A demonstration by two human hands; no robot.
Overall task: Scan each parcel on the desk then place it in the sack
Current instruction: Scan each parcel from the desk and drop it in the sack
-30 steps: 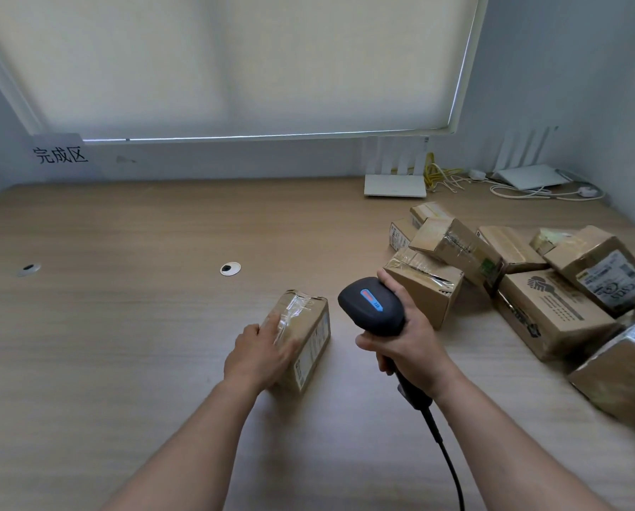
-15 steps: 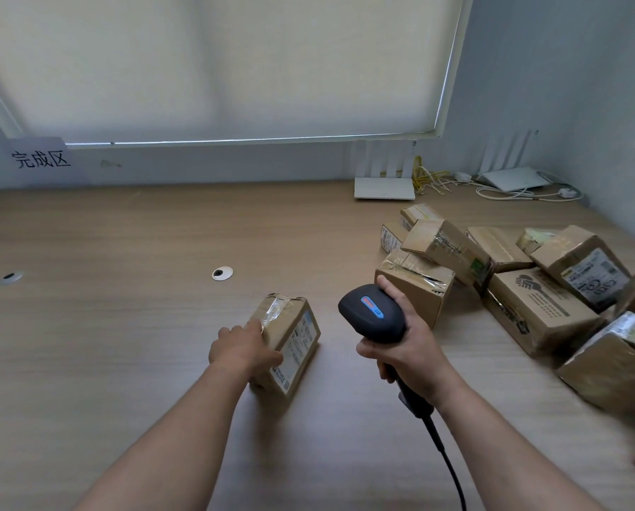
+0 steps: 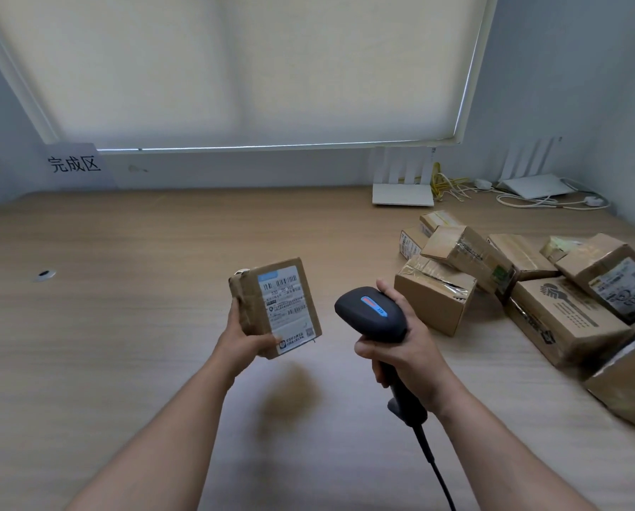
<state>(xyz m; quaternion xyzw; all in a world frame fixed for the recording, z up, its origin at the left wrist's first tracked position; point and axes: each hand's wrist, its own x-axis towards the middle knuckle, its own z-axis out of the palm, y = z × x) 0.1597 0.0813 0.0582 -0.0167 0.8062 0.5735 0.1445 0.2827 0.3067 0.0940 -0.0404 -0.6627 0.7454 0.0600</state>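
Lifted off surface: parcel, gripped by left hand fingers, label facing scanner clasped in right hand; ready for scanning.

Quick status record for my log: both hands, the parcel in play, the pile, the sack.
left hand: holds small parcel off the desk, label facing the camera
right hand: grips scanner, beside the parcel
parcel pile: on the desk at right, untouched
sack: not in view
stage: parcel lifted, ready for the scan
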